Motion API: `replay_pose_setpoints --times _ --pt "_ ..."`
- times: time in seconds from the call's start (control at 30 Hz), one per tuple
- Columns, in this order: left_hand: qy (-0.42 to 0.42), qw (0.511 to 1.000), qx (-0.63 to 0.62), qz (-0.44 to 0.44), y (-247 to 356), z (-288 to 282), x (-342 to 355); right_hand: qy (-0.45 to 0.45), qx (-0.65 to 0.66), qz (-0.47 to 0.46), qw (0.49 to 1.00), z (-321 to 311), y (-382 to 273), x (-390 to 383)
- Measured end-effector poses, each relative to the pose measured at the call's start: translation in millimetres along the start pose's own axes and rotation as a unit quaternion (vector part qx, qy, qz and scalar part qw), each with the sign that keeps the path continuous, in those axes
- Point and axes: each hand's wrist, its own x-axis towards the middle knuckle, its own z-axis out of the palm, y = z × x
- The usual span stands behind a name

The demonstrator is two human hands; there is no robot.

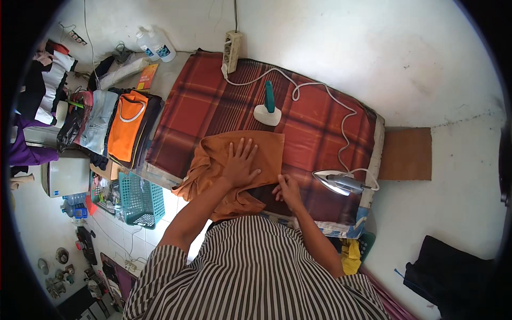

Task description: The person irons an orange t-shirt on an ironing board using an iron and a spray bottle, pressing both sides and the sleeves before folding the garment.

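Head view took in both my hands on a piece of brown cloth (210, 162), which lay on the bench (377, 141) right in front of me, over a red plaid cover (314, 125). I had my left hand (241, 164) pressed flat on the cloth, palm down and fingers spread apart, gripping nothing. With my right hand (288, 192) I pinched the cloth near its lower right corner, thumb and index finger together on the edge, the other fingers curled beneath. On the right the cloth lay smooth and straight-edged; toward the left and near my body it fell into loose folds.

Just beyond its upper edge stood a white thing with a green top (268, 106). To my right, well apart from the cloth, was an iron (341, 182) with its tip toward my right hand; I could not tell if it sat on its sole. Its white cord (356, 112) wound across the cover to a power strip (231, 50) at the far edge.

Off to my left, an orange shirt (126, 128) lay on top of a folded pile, beside pale blue jeans (100, 120). 2 clear bottles (164, 52) leaned near the wall behind them, and a green basket (154, 198) stood lower down.
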Motion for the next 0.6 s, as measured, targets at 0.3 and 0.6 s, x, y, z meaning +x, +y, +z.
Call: replay_pose_setpoints --times 0.3,0.6 --pt "-0.013 0.999 -0.009 0.03 -1.9 3.0 6.3 0.027 -0.087 0.007 0.996 -10.7 -6.4 7.4" --pt "0.004 0.998 0.051 -0.026 -37.0 -2.7 8.8 0.151 -0.456 -0.357 0.801 64.4 -58.0 40.2"
